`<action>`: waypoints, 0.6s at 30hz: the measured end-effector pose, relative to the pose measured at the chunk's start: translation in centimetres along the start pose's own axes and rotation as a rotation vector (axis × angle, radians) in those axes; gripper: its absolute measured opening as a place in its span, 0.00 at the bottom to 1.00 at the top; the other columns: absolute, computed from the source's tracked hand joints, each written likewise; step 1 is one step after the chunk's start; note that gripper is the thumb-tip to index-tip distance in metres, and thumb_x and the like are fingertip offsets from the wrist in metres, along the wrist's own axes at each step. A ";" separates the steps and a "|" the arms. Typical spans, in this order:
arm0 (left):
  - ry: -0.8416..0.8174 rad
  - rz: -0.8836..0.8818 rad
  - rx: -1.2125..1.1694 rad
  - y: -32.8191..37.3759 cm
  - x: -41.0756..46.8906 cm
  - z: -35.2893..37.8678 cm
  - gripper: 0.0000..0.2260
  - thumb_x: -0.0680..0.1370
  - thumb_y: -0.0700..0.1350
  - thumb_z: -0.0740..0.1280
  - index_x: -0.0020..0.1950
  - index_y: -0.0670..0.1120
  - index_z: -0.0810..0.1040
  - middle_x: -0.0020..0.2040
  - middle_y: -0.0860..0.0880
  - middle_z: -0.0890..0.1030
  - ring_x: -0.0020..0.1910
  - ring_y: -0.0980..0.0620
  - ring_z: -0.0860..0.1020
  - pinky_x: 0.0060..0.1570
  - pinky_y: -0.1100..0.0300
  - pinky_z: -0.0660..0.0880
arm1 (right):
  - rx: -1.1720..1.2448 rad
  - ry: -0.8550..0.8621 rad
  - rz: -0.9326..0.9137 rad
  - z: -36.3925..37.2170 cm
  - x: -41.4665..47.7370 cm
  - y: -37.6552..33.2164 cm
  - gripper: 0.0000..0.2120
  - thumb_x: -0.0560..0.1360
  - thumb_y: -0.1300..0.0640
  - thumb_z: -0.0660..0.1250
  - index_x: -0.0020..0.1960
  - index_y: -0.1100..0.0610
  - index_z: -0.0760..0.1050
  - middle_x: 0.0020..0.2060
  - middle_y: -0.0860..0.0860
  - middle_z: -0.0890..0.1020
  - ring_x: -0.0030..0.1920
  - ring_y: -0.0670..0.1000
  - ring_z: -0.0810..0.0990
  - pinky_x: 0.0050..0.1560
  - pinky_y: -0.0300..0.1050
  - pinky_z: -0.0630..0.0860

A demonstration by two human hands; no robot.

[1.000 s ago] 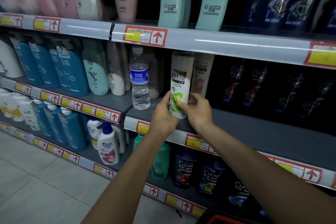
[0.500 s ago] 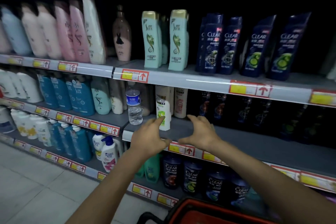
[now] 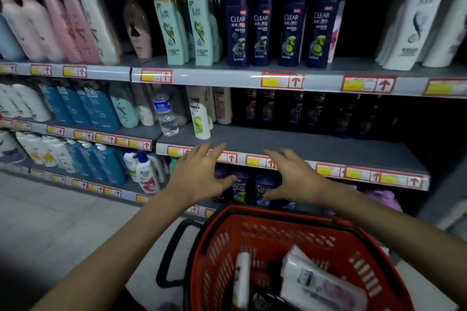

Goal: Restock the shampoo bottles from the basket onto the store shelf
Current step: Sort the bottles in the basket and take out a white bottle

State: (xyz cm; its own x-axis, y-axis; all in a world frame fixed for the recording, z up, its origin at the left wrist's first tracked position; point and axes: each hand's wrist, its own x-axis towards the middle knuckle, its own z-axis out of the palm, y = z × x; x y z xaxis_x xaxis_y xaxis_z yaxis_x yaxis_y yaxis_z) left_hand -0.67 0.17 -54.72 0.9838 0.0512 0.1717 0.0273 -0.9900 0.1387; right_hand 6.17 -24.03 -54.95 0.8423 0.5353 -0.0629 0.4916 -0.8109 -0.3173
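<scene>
Centre frame, just below the front edge of the middle shelf [image 3: 303,144]: left hand [image 3: 199,177] and right hand [image 3: 295,178] both palm-down, fingers spread, gripping nothing, touching nothing. Clear gap between them, thumbs pointing inward. Both are in front of the price-tag strip [image 3: 353,174] and above the basket.

Bottom centre-right: red basket [image 3: 219,247], black handle [image 3: 168,255] hanging off its left side. Inside:
- slim white bottle [image 3: 241,278], lying lengthwise
- larger white bottle with pinkish label [image 3: 318,283] to the right of it, tilted
- something dark low between them, too blurred to ID

Middle shelf, just above the left hand: white CLEAR bottle with green label [image 3: 201,121], roughly upright near the front edge, apart from both hands. Clear water bottle [image 3: 165,116] just left of it. Cream bottles [image 3: 222,106] close behind it. Dark bottles [image 3: 298,111] line the back of the shelf to the right, labels unreadable in shadow.

Top shelf, upper centre: teal bottles [image 3: 187,28], then navy CLEAR bottles [image 3: 275,30] to their right. Pink bottles [image 3: 63,25] at upper left, white bottles [image 3: 417,20] at upper right, both leaning in the wide-angle view.

Left of frame, mid height: blue bottles [image 3: 96,108] on the adjoining shelf section.
</scene>
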 end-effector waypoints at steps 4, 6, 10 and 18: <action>-0.065 0.046 -0.026 2.6 -3.5 3.6 0.42 0.74 0.69 0.64 0.83 0.55 0.55 0.80 0.51 0.64 0.78 0.46 0.64 0.73 0.46 0.68 | 0.080 -0.102 -0.046 3.1 -5.1 2.7 0.56 0.67 0.40 0.78 0.83 0.49 0.47 0.74 0.53 0.62 0.74 0.55 0.66 0.71 0.48 0.68; -0.133 0.056 -0.022 3.6 -5.1 6.0 0.41 0.76 0.67 0.65 0.83 0.56 0.53 0.80 0.51 0.63 0.78 0.45 0.63 0.73 0.46 0.68 | 0.073 -0.179 -0.046 5.4 -7.0 4.0 0.55 0.68 0.40 0.78 0.83 0.50 0.48 0.74 0.53 0.62 0.74 0.54 0.66 0.72 0.47 0.68; -0.286 0.039 -0.018 5.3 -7.3 10.8 0.39 0.77 0.66 0.65 0.83 0.57 0.54 0.79 0.51 0.65 0.77 0.45 0.66 0.70 0.45 0.71 | 0.079 -0.280 -0.078 9.9 -9.5 6.3 0.52 0.70 0.40 0.76 0.83 0.49 0.49 0.76 0.51 0.63 0.75 0.54 0.66 0.73 0.48 0.67; -0.520 -0.142 0.008 7.0 -8.4 20.5 0.26 0.80 0.56 0.65 0.76 0.51 0.65 0.70 0.46 0.73 0.65 0.42 0.77 0.54 0.49 0.77 | -0.185 -0.467 -0.111 16.3 -11.4 9.0 0.44 0.77 0.44 0.70 0.83 0.53 0.48 0.79 0.57 0.58 0.74 0.60 0.66 0.69 0.53 0.71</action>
State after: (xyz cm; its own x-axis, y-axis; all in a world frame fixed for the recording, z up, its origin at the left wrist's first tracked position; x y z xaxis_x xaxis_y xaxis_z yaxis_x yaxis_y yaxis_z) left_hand -5.16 -9.91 -75.18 0.9283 0.1146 -0.3538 0.1657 -0.9791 0.1178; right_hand -2.58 -33.59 -72.56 0.6149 0.6347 -0.4681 0.6392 -0.7487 -0.1756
